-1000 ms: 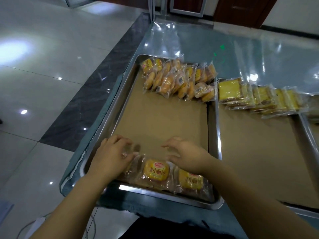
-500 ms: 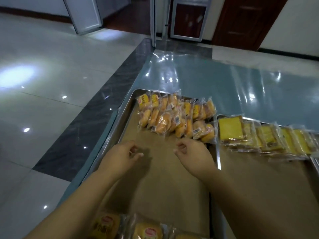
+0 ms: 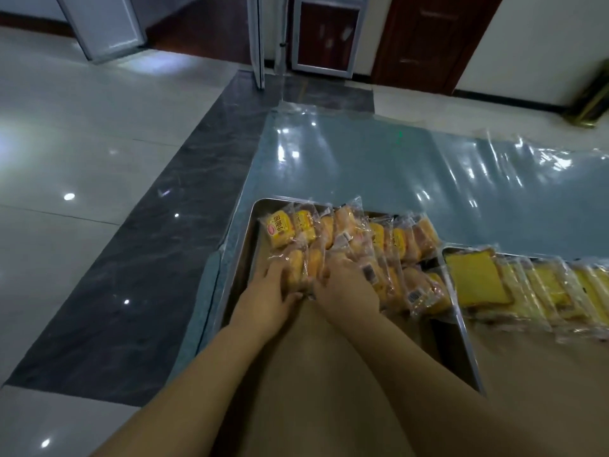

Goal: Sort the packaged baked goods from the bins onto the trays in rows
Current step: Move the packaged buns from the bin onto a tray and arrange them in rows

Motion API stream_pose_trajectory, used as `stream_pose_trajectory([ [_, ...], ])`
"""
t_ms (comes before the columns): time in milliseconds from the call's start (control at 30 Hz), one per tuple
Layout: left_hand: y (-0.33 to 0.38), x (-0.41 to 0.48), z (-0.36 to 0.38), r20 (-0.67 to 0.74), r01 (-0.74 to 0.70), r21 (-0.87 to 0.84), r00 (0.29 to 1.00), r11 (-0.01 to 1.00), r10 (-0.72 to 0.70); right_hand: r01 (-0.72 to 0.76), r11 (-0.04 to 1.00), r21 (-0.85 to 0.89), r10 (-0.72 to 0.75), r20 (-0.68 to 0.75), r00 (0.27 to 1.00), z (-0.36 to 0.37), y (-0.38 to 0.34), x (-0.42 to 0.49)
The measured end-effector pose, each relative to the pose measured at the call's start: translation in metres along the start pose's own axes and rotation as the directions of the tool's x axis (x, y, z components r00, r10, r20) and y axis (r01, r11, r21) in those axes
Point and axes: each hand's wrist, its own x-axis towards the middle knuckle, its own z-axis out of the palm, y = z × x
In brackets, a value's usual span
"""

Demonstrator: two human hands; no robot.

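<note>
Closest to me, two bare forearms stretch out over the brown paper liner [image 3: 308, 328] of the left tray [image 3: 243, 258]. The left hand [image 3: 268, 293] grips a bun packet [image 3: 296, 268] at the near left corner of the pile, fingers along its left side and thumb tucked under its near edge. The right hand [image 3: 346, 291] lies just beside it, its back up and its fingertips buried among the wrappers, so I cannot tell whether it is holding anything. Beyond the hands, the bun packets [image 3: 379, 237] are bunched in two rough rows across the far end of that tray. Just to the right, a second tray [image 3: 445, 250] holds yellow cake slices [image 3: 474, 278] overlapping in a row. Past both trays the table [image 3: 362, 166] runs on under shiny plastic film, then glossy floor tiles [image 3: 82, 143] and dark wooden doors [image 3: 425, 37].
</note>
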Motion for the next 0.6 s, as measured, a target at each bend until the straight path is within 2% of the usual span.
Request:
stream_pose_trajectory([
  [100,-0.003,0.002,-0.003,0.003,0.009,-0.002,1.000,1.000,-0.009,-0.056,0.998,0.006,0.056,-0.014,0.998,0.003,-0.002,0.006],
  [167,-0.004,0.001,-0.009,-0.012,0.044,-0.011,0.999,0.999,-0.044,-0.040,0.996,0.078,0.044,-0.046,0.998,0.004,0.002,0.005],
  [233,-0.005,-0.002,-0.017,-0.035,0.057,-0.074,0.998,0.996,-0.060,-0.033,0.979,0.199,0.048,-0.074,0.996,0.003,0.007,0.000],
  [333,-0.004,-0.013,-0.028,-0.111,-0.001,-0.160,0.994,0.987,-0.017,-0.065,0.913,0.403,0.112,-0.094,0.989,0.000,0.016,-0.011],
  [467,0.005,-0.038,-0.039,-0.162,-0.018,-0.263,0.987,0.965,-0.026,0.035,0.849,0.527,0.079,-0.192,0.978,-0.015,0.034,-0.036],
  [600,0.014,-0.069,-0.040,-0.142,0.023,-0.369,0.986,0.929,-0.081,0.072,0.769,0.635,0.038,-0.159,0.987,-0.031,0.061,-0.068],
])
